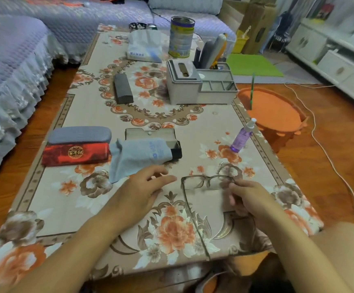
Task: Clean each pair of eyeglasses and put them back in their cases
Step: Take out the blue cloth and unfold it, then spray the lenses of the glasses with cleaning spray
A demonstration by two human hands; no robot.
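Early stage: right hand (pixel 248 196) pinches the glasses (pixel 208 181) above the worktop (pixel 203 142); left hand (pixel 144 191) relaxed, reaching toward cloth (pixel 133 156). Open case (pixel 150 134) awaits; wiping seemingly not begun.

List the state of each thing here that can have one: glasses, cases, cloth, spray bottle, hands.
Glasses: unfolded, held by the right hand.
Black case: open, cloth draped over it.
Cloth: loose, partly on the table.
Red case: closed.
Grey case: closed.
Dark case: closed.
Spray bottle: upright, capped.
Left hand: open, holding nothing.
Right hand: pinching the glasses.
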